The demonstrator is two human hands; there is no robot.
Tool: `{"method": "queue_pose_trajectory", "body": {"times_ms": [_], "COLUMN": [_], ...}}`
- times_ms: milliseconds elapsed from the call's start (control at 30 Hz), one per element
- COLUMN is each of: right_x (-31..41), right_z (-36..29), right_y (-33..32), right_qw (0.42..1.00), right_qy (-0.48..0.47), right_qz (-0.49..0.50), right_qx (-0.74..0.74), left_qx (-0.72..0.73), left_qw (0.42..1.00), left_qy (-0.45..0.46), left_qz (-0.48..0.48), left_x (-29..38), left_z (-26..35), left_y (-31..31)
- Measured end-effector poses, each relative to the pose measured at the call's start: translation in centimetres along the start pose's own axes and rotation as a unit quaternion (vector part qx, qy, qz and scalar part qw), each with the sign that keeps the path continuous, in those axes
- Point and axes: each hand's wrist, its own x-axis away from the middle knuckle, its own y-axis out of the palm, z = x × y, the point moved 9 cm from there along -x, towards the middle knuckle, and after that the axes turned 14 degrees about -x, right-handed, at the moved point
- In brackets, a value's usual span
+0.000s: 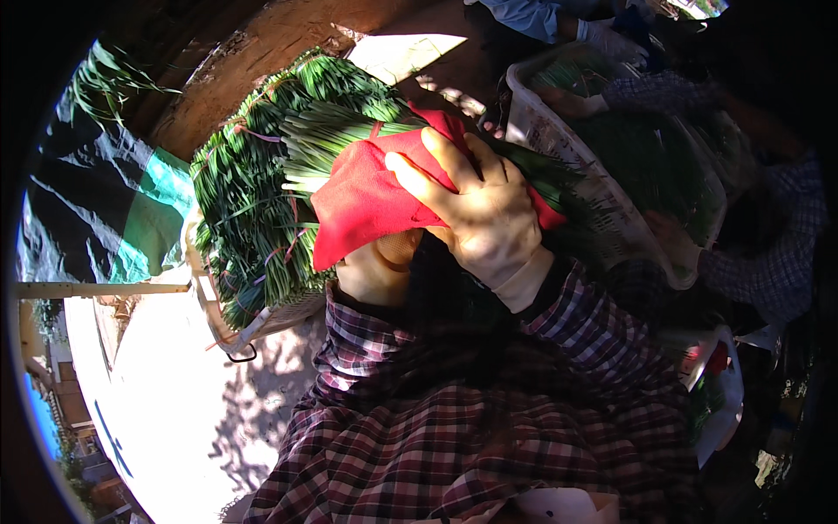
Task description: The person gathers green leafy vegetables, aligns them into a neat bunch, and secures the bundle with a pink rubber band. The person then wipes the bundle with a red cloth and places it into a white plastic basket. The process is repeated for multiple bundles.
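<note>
Both of my hands wear pale, thin gloves. My left hand (380,265) is under a red cloth (373,183) and a bundle of long green stalks (334,134), and its fingers are mostly hidden. From above, my right hand (488,209) presses the cloth around the bundle, with thumb and fingers spread over it. The pale stalk ends point left, and the dark leaves reach right into shade. A reddish band crosses the bundle near the cloth. Behind and left of it, many bundles of green leafy stalks (245,190), tied with pink and red bands, fill a pale plastic crate (213,318).
A large white crate (556,134) with greens stands at the right, where a co-worker's checked sleeves (766,268) and hands reach in. Another person's gloved hand (612,42) is at its far end. A smaller white container (727,406) sits lower right; a dark and green sheet (118,209) hangs left.
</note>
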Motion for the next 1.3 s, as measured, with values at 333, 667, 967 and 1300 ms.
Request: {"method": "queue_pose_trajectory", "body": {"times_ms": [333,667,967,1300], "right_x": [21.0,10.1,3.2,19.7], "right_z": [16.0,10.5,4.6,14.7], "right_y": [-5.8,-19.4,-2.1,-10.1], "right_qw": [0.806,0.869,0.989,0.837], "right_qy": [0.487,0.324,0.063,0.457], "right_qz": [-0.309,0.208,-0.086,0.018], "right_qx": [0.136,-0.311,0.102,-0.300], "left_qx": [0.611,0.764,0.577,0.500], "left_qw": [0.759,0.574,0.787,0.840], "left_qy": [-0.221,-0.293,-0.217,-0.210], "left_qz": [-0.041,-0.031,0.002,-0.025], "left_x": [-2.9,-2.8,-2.6,-1.3], "left_z": [-5.5,-6.7,-5.7,-11.0], "left_y": [3.0,3.7,1.8,2.5]}}
